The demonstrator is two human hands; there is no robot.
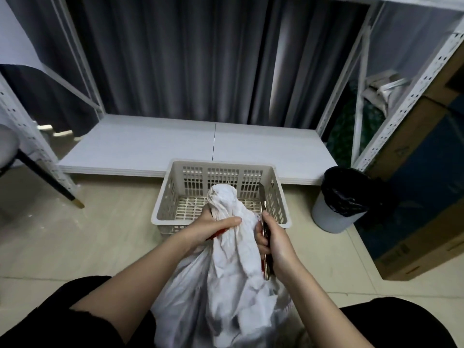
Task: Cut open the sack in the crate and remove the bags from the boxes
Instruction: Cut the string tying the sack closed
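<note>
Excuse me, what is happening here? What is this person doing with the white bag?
A person is holding a white sack over the near edge of a beige plastic crate on the floor. The left hand grips the sack's bunched neck, and the right hand holds a knife beside it, blade pointing away. No cut is visible yet. A lined bin stands to the right.

Bare forearms (140, 280); black shorts (62, 320) with frayed hems.

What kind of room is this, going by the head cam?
Probably a storeroom or stock area: white slotted-metal shelving on both sides, a large cardboard box on the tiled floor, and a lined waste bin beside the plastic crate. Grey curtains close off the back.
</note>
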